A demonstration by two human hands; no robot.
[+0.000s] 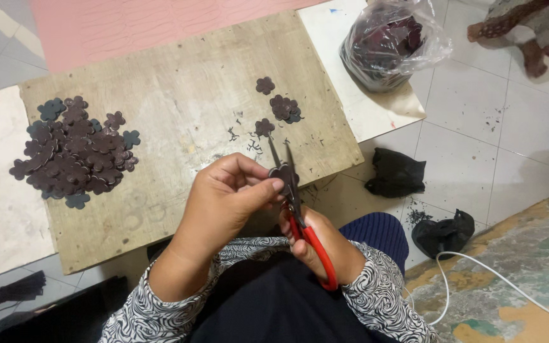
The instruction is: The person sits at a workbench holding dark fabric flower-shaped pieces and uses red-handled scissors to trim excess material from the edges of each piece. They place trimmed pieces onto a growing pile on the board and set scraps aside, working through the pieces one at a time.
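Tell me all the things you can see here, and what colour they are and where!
flower piece: one, dark brown, pinched in left fingers
scissors: one, red handles, in right hand
big flower pile: many, dark brown and some teal, board's left
small flower group: a few, dark brown, board's right
wooden board: one, tan, on floor
plastic bag: one, clear with dark pieces, upper right
black bags: two, floor, right
white cable: one, lower right
left hand: one
right hand: one

Red-handled scissors (pixel 306 235) trim a dark brown flower-shaped piece (pixel 282 173); left of them on the pale tan wooden board (pixel 179 95), dark brown cutouts (pixel 74 152); black-and-white patterned sleeves (pixel 382 298).
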